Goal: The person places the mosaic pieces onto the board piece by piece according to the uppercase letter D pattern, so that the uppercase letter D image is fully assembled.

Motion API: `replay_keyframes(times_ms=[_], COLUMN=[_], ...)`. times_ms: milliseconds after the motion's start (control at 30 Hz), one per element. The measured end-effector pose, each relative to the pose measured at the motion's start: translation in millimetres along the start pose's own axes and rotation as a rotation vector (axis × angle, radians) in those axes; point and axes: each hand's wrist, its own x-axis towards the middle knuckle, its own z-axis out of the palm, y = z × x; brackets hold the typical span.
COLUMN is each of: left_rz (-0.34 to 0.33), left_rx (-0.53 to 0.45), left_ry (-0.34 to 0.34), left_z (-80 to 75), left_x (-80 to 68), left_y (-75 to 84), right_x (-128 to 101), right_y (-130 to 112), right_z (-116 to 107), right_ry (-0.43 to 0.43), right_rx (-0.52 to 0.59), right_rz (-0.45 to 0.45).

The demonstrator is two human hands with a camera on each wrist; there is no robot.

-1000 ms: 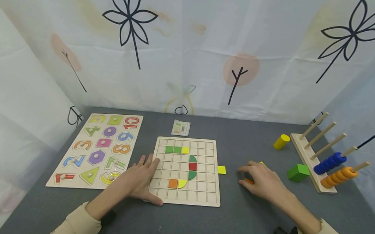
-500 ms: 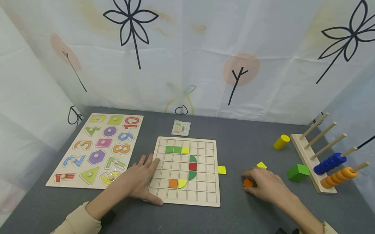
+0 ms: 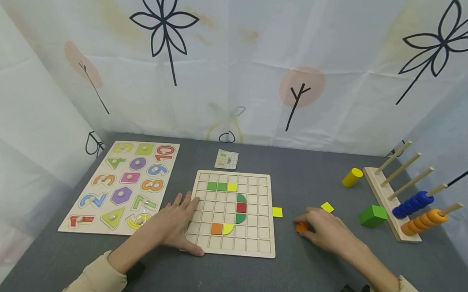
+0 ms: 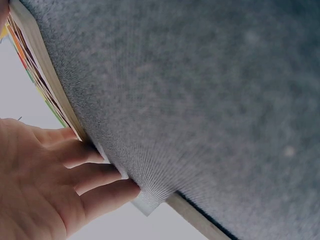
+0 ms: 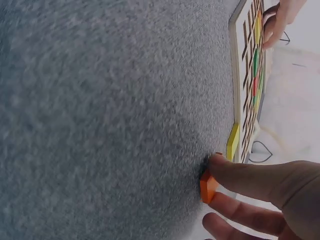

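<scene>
A wooden grid board (image 3: 254,244) lies mid-table, with several coloured tiles set in its cells: green squares (image 3: 217,186), a red square (image 3: 241,207), an orange square (image 3: 216,229) and a yellow quarter-round (image 3: 227,229) among them. Along its left edge rests my left hand (image 3: 176,224), fingers spread and thumb at the lower corner. To the right of the board, my right hand (image 3: 323,228) pinches an orange tile (image 5: 207,187) between thumb and fingers, low over the table. One yellow square tile (image 3: 277,212) lies against the board's right edge; another yellow tile (image 3: 327,207) is just beyond my right hand.
A small printed grid card (image 3: 226,159) lies behind the board. On the left is a number-and-shape puzzle board (image 3: 67,225). At right stand a yellow cylinder (image 3: 352,178), a green block (image 3: 373,216) and a peg stand (image 3: 409,238) with blue and orange rings.
My right hand has drawn the orange tile right, then slightly back left toward the board, uncovering the yellow tile behind it. My left hand stays in place.
</scene>
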Motion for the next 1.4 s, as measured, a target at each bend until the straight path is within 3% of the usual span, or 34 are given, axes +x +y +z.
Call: replay_keyframes(times_ms=[533,1033,1400], left_rz=[0.001,-0.003,0.000], left_rx=[-0.003,0.003,0.000], left_ry=[0.000,0.001,0.000], left_z=[-0.8,1.4,1.1], left_x=[1.2,2.4,1.6], left_y=[0.4,-0.9,-0.9], right_x=[4.8,10.6,22.3], right_y=[-3.1,-33.2,-62.4], right_z=[0.0,-3.5,-4.9], right_ry=[0.023,0.105,0.107], right_rx=[0.044,0.060,0.072], right_rz=[-0.030,-0.077,-0.139])
